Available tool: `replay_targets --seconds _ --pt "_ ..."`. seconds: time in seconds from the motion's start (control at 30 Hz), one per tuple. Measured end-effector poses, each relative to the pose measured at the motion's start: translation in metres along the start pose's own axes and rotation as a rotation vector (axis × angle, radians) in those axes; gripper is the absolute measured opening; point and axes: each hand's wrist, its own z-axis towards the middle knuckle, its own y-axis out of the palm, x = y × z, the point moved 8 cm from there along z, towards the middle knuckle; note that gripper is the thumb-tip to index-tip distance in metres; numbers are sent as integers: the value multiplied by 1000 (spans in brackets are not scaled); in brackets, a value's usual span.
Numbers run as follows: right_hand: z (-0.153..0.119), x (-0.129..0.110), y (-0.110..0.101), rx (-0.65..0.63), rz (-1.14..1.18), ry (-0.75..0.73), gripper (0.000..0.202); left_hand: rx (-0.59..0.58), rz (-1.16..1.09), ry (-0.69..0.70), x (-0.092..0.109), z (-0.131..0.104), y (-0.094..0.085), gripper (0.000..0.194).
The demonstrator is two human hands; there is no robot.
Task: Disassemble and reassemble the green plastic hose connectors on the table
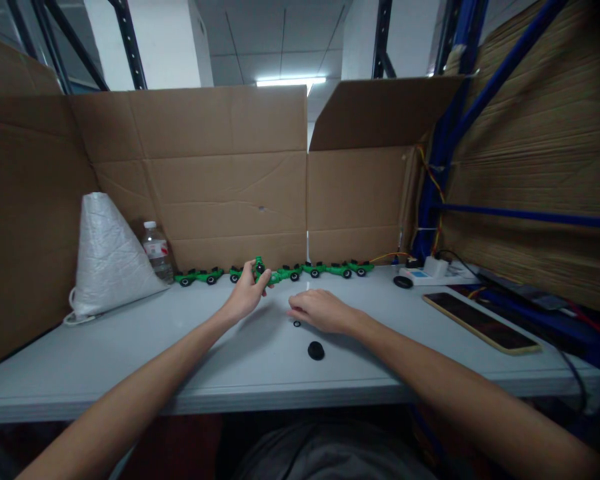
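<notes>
My left hand [247, 293] is closed on a green toy car [259, 268], tilted up above the table. Low over the tabletop, my right hand [325, 310] has its fingers curled together and pointing left; what they hold, if anything, is hidden. A small black ring [297, 324] lies just below the right fingertips. Closer to the front edge sits a round black disc [316, 351]. Behind both hands, several green toy cars [199, 277] with black wheels stand in a row along the cardboard wall.
On the white table [145, 360], a silver drawstring bag [111, 260] and a water bottle [157, 252] stand at the left. To the right are a phone [480, 323], a power strip [437, 272] and a black round piece [403, 282]. Cardboard walls [220, 193] enclose the back and sides.
</notes>
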Motion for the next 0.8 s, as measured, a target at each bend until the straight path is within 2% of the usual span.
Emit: replay_targets --seconds 0.17,0.33,0.5,0.7,0.8 --pt "2 2 0 30 -16 -19 32 -6 18 9 -1 0 0 54" --pt "2 9 -9 132 -19 91 41 -6 6 17 -1 0 0 54" --pt "0 17 -19 219 94 203 48 -9 15 16 2 -1 1 53" --pt "1 21 -21 273 291 222 27 -18 15 17 1 -1 1 54" --pt "1 16 -21 264 280 183 22 -17 15 8 2 -1 2 53"
